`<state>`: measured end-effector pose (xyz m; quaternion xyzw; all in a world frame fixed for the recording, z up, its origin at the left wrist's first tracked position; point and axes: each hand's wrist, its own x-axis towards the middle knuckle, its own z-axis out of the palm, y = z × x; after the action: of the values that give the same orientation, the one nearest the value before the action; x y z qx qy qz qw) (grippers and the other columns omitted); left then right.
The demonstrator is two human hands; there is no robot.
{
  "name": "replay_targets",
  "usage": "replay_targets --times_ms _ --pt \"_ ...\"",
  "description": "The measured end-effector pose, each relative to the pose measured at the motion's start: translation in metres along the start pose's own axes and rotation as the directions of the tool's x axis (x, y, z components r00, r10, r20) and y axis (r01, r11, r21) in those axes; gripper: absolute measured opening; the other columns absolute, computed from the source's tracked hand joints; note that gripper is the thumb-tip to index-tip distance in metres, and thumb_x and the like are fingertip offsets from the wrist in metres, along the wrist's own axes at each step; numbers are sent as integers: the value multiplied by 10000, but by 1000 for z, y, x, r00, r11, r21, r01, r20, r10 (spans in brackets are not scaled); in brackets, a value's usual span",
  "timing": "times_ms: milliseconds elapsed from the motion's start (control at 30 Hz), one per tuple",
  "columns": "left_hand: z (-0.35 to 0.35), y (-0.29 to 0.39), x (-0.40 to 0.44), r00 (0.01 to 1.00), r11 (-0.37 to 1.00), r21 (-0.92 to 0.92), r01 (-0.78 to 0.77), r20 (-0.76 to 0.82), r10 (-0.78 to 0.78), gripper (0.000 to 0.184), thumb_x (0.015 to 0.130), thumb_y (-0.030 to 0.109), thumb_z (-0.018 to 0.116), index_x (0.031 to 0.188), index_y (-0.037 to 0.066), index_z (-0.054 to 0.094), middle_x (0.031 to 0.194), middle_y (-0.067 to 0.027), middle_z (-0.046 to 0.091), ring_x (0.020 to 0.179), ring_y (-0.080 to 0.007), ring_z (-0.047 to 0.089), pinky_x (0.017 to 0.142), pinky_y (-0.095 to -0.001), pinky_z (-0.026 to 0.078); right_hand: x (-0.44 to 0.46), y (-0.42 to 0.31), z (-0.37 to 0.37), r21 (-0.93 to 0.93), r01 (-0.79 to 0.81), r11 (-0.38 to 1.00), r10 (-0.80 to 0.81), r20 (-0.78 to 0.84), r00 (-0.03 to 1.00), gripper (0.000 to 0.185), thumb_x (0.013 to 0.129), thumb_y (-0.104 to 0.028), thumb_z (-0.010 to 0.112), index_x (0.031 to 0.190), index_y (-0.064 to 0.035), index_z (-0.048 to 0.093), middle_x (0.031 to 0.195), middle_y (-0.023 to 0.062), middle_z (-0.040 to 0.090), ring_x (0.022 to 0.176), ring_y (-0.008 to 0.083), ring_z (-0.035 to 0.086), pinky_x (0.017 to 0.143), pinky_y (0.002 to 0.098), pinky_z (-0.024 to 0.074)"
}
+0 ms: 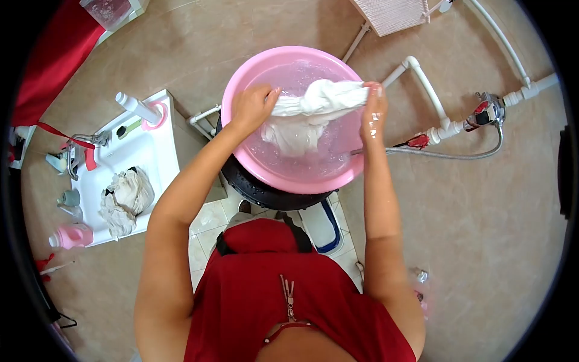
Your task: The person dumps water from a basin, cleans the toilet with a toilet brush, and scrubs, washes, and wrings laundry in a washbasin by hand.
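Observation:
A white wet cloth is stretched between my two hands over a pink basin of water. My left hand grips one end of the cloth near the basin's left side. At the right rim, my right hand, wet and with suds on it, is closed round the other end. The lower part of the cloth hangs into the cloudy water. Beneath the pink basin is a black tub.
At the left, a white sink holds crumpled pale cloths. A white bottle and a pink bottle stand at its edges. White pipes and a flexible hose run along the right.

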<state>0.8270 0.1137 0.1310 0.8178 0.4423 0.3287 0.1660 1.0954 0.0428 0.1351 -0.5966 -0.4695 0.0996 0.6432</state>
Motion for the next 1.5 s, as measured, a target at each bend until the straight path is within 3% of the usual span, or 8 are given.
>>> replay_targets --times_ms 167,367,733,833,933,1033,1200,1500 --pt "22 -9 -31 944 986 143 81 307 -122 306 830 361 584 835 60 642 756 -182 637 717 -360 619 675 -428 498 -7 12 -20 -132 -214 968 215 -7 977 280 951 -216 410 921 -1 587 847 122 574 815 214 533 781 345 409" --pt "57 -22 -48 934 906 387 -170 356 24 630 731 317 699 1278 128 451 1286 -164 450 1103 -331 525 851 -422 482 -55 56 0 -607 148 781 167 431 887 372 832 -274 601 1142 -72 561 1207 240 473 1103 386 459 940 423 388" --pt "107 -47 -19 697 968 97 233 677 -236 748 681 380 743 1272 47 426 1212 -201 514 1070 -350 551 878 -400 460 -88 83 43 -842 338 421 562 534 631 712 769 -338 666 1388 -213 339 1456 180 250 1308 431 270 1002 592 295" --pt "105 -50 -17 775 888 8 461 484 -407 725 691 427 730 1231 17 473 1208 -225 533 1084 -348 548 904 -393 441 -96 130 52 -792 481 375 493 610 620 686 775 -276 639 1378 -118 352 1423 195 326 1280 417 325 1016 565 297" --pt "131 -56 -23 881 911 -27 412 266 -390 683 735 411 693 1255 24 476 1163 -213 574 1049 -345 571 901 -390 438 -80 114 50 -514 -114 850 456 609 649 545 825 -275 565 1294 -31 436 1279 187 492 1198 363 445 1002 503 358" --pt "151 -42 -29 921 871 -332 362 273 -278 554 765 377 664 1202 59 540 1059 -197 626 978 -336 605 855 -397 459 -84 90 61 412 -865 287 710 514 481 422 886 -322 501 1195 -35 518 1140 155 577 1081 300 543 939 442 439" --pt "99 84 -28 952 977 -155 149 289 -100 335 783 355 628 980 84 644 830 -200 652 809 -347 634 729 -431 486 -99 116 78 611 -791 5 654 596 465 376 934 -345 455 1157 -55 540 1061 120 600 950 242 606 828 416 503" --pt "74 63 15 998 996 68 56 32 -59 316 878 342 518 943 53 625 738 -198 634 677 -346 631 620 -460 491 -63 11 70 491 -747 449 585 470 661 369 891 -280 583 1145 -16 540 999 120 625 873 229 627 733 342 514"
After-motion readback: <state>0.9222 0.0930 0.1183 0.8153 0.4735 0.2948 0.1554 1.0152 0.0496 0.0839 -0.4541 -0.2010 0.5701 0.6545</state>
